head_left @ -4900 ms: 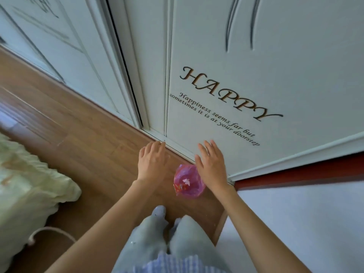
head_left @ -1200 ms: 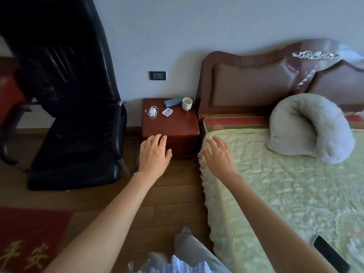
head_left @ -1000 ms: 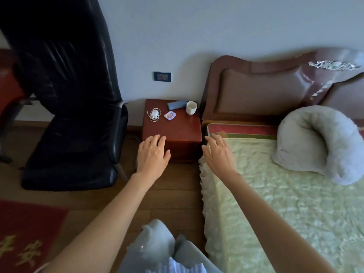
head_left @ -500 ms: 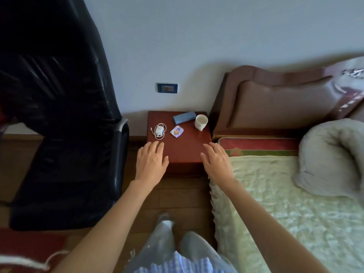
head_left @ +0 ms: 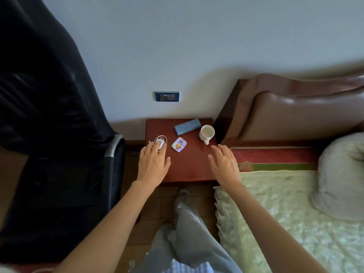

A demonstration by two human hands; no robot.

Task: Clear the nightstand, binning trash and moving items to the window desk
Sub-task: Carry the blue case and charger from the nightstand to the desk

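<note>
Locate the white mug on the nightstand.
The white mug stands at the nightstand's back right corner, beside the blue case, just beyond the right hand.

A home bedroom: bed (head_left: 285,213), padded headboard (head_left: 295,115), nightstand (head_left: 189,166).

Dim, soft daylight, bluish cast. Wide-angle bends the headboard (head_left: 295,107) and wall (head_left: 197,46) at the edges. Black chair (head_left: 49,125) smeared, underexposed. Soft shadow behind the nightstand (head_left: 189,166).

I see my two hands, left (head_left: 152,165) and right (head_left: 224,166), on bare forearms without sleeves; below them, grey trousers (head_left: 189,241) and a blue-and-white checked hem (head_left: 185,267).
</note>
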